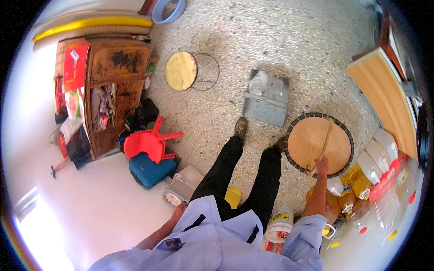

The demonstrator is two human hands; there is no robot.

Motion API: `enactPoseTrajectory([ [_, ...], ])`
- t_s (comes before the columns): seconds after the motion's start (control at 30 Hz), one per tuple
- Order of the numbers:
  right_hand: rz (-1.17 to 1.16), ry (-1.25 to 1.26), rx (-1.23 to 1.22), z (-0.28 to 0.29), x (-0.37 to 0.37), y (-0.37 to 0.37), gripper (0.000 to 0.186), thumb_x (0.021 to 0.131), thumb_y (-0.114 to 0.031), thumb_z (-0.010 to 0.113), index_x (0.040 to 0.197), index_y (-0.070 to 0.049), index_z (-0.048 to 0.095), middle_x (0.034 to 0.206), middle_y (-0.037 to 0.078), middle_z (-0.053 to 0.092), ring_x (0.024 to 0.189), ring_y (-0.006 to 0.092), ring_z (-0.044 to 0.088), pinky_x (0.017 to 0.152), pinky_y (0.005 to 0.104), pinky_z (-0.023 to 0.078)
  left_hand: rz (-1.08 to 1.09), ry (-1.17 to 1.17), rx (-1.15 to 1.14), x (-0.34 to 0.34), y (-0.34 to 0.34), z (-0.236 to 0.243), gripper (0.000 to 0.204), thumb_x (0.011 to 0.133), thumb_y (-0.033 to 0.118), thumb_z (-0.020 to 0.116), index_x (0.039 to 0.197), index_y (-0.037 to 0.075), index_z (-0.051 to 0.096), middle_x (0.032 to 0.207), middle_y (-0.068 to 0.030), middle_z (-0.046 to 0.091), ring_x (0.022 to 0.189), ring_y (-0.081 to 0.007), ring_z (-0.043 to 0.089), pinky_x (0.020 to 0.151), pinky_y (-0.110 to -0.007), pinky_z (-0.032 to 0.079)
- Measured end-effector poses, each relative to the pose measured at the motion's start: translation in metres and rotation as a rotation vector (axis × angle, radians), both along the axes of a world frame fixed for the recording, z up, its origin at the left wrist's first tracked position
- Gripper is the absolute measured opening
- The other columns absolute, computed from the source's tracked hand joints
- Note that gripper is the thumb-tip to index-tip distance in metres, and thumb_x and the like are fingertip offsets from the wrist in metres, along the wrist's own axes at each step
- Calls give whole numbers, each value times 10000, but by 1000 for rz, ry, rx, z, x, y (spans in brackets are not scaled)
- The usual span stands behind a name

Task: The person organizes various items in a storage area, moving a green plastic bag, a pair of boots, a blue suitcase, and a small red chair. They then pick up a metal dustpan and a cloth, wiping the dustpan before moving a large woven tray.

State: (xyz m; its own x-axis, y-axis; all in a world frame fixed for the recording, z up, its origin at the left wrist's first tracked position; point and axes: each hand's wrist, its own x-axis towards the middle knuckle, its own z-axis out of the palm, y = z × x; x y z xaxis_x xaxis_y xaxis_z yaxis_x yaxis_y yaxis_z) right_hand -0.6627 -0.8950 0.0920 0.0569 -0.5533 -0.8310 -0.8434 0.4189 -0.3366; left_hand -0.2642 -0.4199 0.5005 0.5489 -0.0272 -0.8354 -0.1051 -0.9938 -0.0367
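My right hand (322, 165) is closed around the lower end of a thin wooden stick (327, 137). The stick slants over a round woven tray (305, 140) with a dark bound rim, at the right of my feet; whether it touches the tray I cannot tell. Low on the left, my left hand (179, 210) is beside a grey container (174, 189) with something pale in it. Its fingers are too small and partly hidden to read. Ahead of my shoes lies a grey dustpan-like metal box (266, 110) with a crumpled clear plastic bag (258, 83) on it.
A red plastic chair (144, 145) and a teal case (151, 170) stand at left by a worn wooden cabinet (120, 61). Farther off are a round-topped stool (181, 71) and a blue tub (168, 18). Several oil bottles (359, 178) and a white bucket (279, 226) crowd the right.
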Motion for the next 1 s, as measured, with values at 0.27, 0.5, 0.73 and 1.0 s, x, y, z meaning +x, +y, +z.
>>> enactPoseTrajectory([
  [0.27,-28,-42,-162,-6,13,22,500,792,-404,636,1026,36,594,874,224,625,807,401,579,747,495,448,-37,8,23,4,27,-39,286,882,225,432,918,-12,588,861,-286,602,876,-438,596,736,-500,454],
  [0.5,-294,-280,-135,138,27,-22,161,831,-226,619,897,-88,566,637,5,540,503,97,449,431,235,373,-79,-23,-362,21,24,-78,297,863,233,434,946,11,612,939,-267,620,918,-431,595,815,-504,465],
  [0.73,-630,-534,80,293,158,-20,162,902,-225,581,782,-140,511,558,-16,458,473,111,453,452,274,404,261,18,-272,19,6,-78,318,841,267,465,968,33,637,979,-244,639,942,-408,605,840,-482,471],
  [1.0,-670,-711,382,306,214,-39,276,954,-223,491,701,-162,398,493,-50,325,399,89,336,406,252,355,710,-120,-437,-52,7,-65,376,810,337,546,987,21,647,985,-236,647,960,-378,617,837,-441,477],
])
